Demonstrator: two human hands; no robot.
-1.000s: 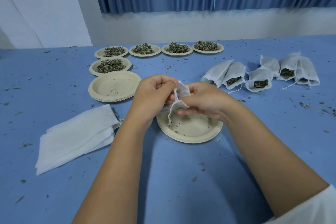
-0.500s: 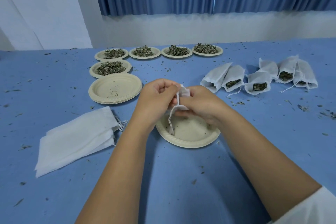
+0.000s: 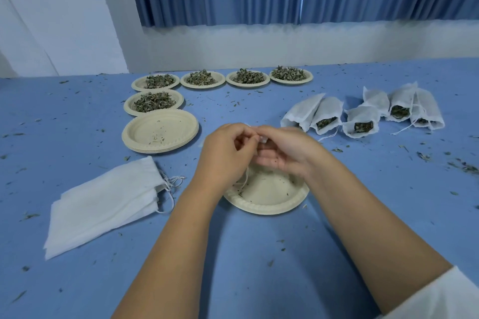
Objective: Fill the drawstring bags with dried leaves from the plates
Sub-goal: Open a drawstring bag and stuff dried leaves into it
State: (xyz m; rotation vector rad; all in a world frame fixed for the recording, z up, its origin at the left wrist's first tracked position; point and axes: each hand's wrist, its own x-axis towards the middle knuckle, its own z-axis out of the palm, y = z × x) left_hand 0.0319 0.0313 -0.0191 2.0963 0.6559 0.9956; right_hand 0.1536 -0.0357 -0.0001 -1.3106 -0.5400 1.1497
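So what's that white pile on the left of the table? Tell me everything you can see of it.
It is a pile of bags: flat white pouches of thin, cloth-like stuff, several deep and slightly fanned at the edges. They look empty; no leaves show in them. The pile lies flat and slanted on the blue table, mouths toward the upper right, where thin white strings trail out. It sits left of the near plate, apart from it. Only the table touches it.

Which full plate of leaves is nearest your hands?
The full plate alone in front of the back row, just behind the stack of empty plates; the other four sit farther back.
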